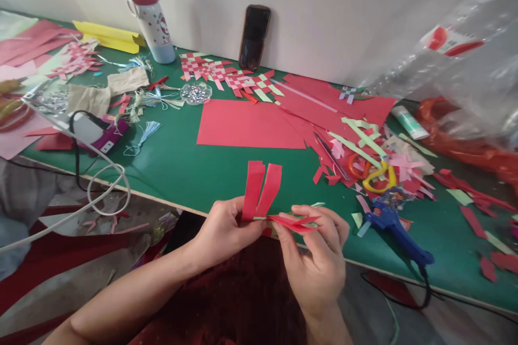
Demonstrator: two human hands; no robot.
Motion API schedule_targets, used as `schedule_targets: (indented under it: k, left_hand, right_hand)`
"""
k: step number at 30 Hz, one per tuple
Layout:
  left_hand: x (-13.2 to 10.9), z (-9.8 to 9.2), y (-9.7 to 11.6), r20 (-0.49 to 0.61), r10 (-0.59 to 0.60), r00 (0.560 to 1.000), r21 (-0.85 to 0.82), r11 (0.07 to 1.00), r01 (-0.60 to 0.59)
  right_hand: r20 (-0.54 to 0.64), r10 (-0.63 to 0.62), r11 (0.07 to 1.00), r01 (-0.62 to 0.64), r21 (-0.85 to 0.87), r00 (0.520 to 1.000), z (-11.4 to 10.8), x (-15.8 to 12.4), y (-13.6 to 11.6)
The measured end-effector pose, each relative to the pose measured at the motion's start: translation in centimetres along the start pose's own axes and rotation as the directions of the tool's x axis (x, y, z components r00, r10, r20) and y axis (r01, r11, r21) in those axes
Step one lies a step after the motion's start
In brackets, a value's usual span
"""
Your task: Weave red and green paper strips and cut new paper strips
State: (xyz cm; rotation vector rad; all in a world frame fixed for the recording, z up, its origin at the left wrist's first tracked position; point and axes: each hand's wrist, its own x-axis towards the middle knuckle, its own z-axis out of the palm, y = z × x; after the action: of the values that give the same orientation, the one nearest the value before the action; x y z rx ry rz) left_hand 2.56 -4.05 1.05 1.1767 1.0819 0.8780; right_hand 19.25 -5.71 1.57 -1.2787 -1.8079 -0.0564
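Observation:
My left hand is closed on the lower ends of red paper strips that stand up in a narrow V near the table's front edge. My right hand pinches the other ends of the same strips, which lie flat and point right at its fingertips. Both hands hover just in front of the green table. A large red paper sheet lies flat beyond them.
A blue glue gun lies right of my right hand, with orange-and-yellow scissors among paper scraps behind it. Woven red-and-white paper pieces, a water bottle and a phone stand at the back. White cable loops at left.

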Motion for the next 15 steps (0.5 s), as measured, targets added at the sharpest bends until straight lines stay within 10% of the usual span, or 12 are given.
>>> schedule_targets:
  k: [15]
  left_hand:
    - [0.1, 0.4, 1.1, -0.012, 0.077, 0.997, 0.262, 0.963, -0.071]
  right_hand:
    - [0.036, 0.109, 0.992, -0.111, 0.058, 0.993, 0.0, 0.8, -0.5]
